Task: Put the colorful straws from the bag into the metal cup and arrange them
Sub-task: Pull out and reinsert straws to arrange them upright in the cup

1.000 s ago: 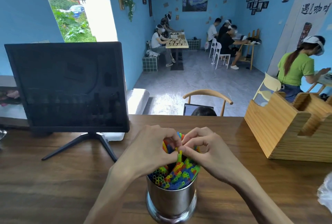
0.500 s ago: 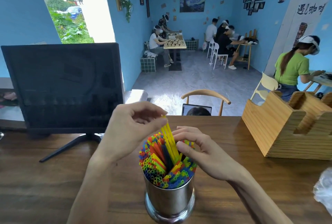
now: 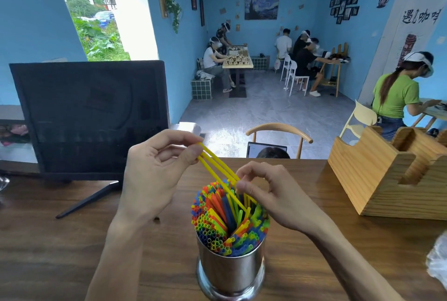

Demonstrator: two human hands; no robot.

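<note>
Left hand (image 3: 154, 175) pinches yellow straws (image 3: 217, 167) slanting from the metal cup (image 3: 231, 274) on the desk (image 3: 48, 252), while right hand (image 3: 273, 196) fingers curl around them.

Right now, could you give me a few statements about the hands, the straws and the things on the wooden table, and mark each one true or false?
1. The left hand pinches the upper ends of a few long yellow straws. True.
2. The shiny metal cup lies on its side. False: it stands upright on the brown wooden table, full of colorful straws.
3. The right hand rests flat on the table. False: it is raised over the cup, its fingers curled at the yellow straws.
4. The black monitor stands left of the cup. True.
5. The light wooden organizer box stands left of the monitor. False: it stands at the right.
</note>
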